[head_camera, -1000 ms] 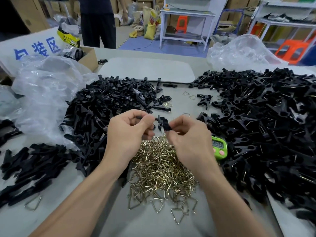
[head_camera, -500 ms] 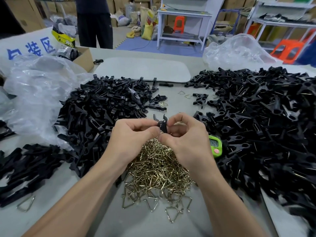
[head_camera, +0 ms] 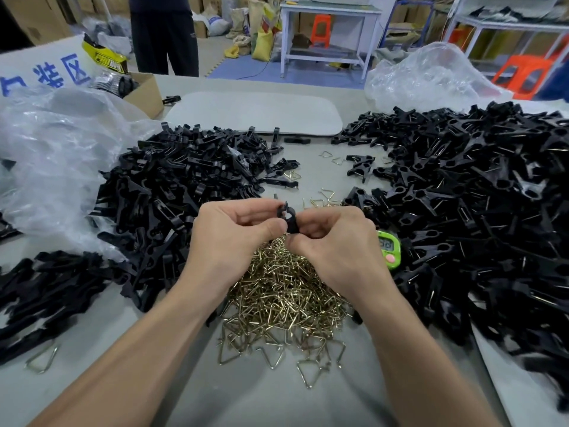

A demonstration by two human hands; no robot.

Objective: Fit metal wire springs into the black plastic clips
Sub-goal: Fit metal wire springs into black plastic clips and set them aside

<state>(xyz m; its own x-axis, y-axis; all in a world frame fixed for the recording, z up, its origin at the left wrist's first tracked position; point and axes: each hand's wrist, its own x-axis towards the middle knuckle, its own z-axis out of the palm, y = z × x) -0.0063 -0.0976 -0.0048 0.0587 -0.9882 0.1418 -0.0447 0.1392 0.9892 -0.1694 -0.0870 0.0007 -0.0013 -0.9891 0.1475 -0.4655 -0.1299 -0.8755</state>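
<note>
Fingers (head_camera: 270,230) pinch 1 black clip (head_camera: 288,216) above springs (head_camera: 286,291).

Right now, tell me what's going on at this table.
A person is putting clips together by hand. The left hand and the right hand both pinch one black clip, held above a pile of wire springs on the table. The fingers hide whether a spring is seated in it. A left heap and a larger right heap of black clip pieces flank the work. A green timer sits by the right hand.
</note>
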